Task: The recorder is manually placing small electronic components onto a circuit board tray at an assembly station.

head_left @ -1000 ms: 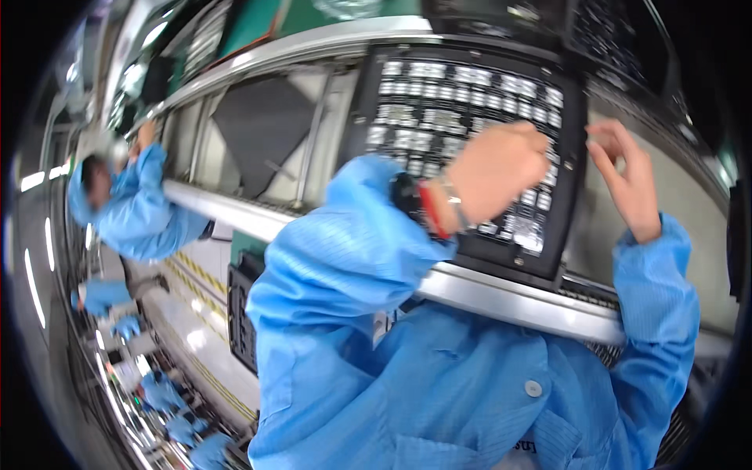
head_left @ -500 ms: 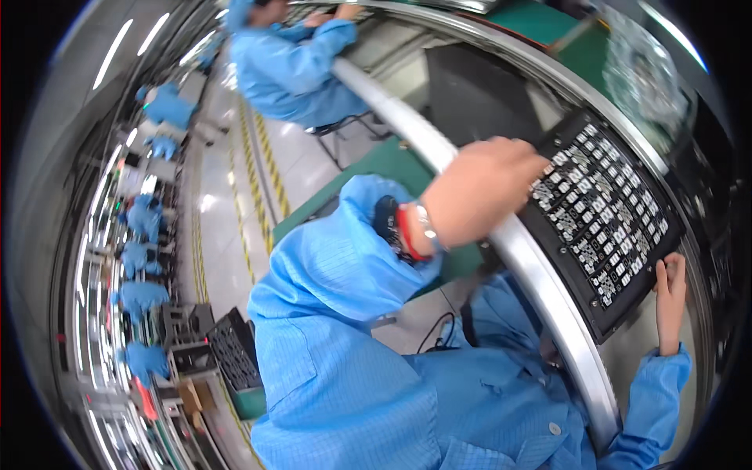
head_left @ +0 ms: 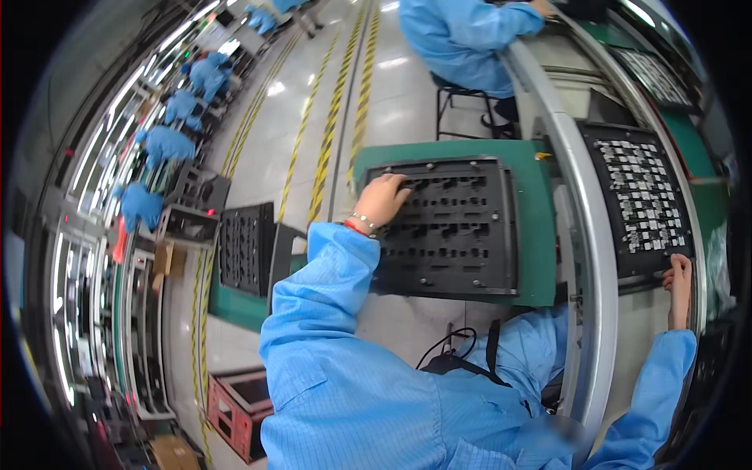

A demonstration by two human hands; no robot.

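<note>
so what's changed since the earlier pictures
The view has turned left. The left hand has swung left from over the filled tray to a black tray on the green table; the right hand, earlier apart from the filled tray, is now at its near right corner. The filled tray stays on the line.

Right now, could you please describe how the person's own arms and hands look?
Both arms wear long, loose light-blue sleeves with fine lines. The left hand and right hand have no gloves. The left wrist carries a red band and a pale, shiny bracelet.
</note>
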